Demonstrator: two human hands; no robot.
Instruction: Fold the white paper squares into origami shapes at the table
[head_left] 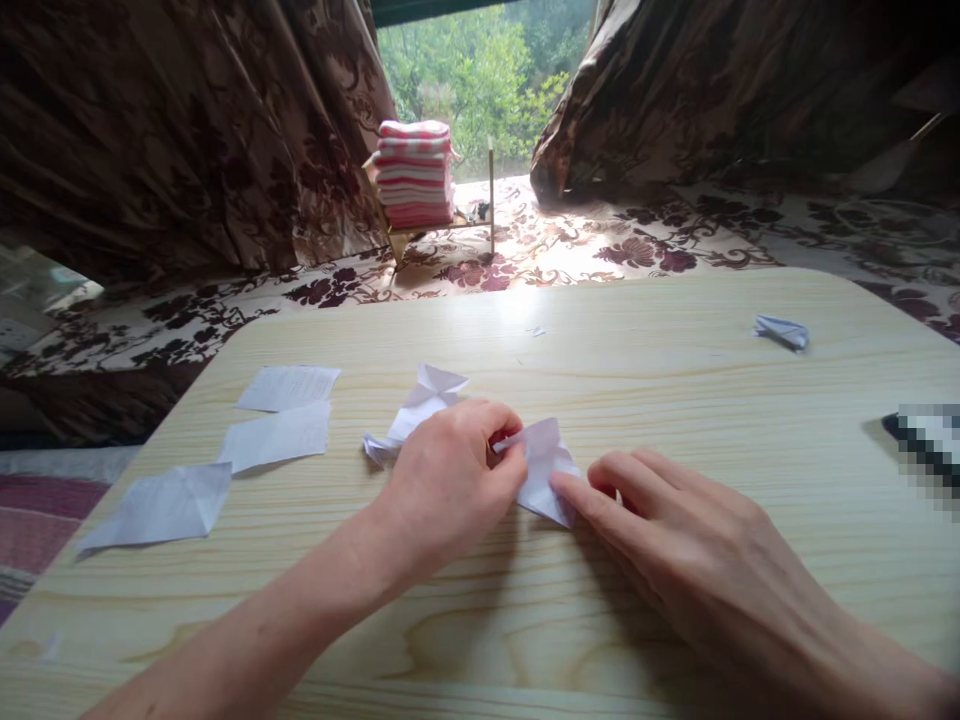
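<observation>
A small creased white paper point(546, 470) is between my two hands near the middle of the wooden table. My left hand point(461, 455) is closed, its thumb and forefinger pinching the left edge of this paper. From the other side, my right hand point(667, 520) holds the paper's right edge with its fingertips, the other fingers bent. Whether the right thumb is under the sheet is hidden. Just behind my left hand lies another folded paper point(426, 400), partly covered by that hand, with one end curled.
Three paper pieces lie at the table's left: a rear sheet point(289, 387), a middle sheet point(277, 438) and a creased front one point(161, 505). A folded paper piece point(782, 332) sits far right, above a blurred-out dark-edged object point(926, 440). Striped folded cloths point(415, 175) stand beyond the table.
</observation>
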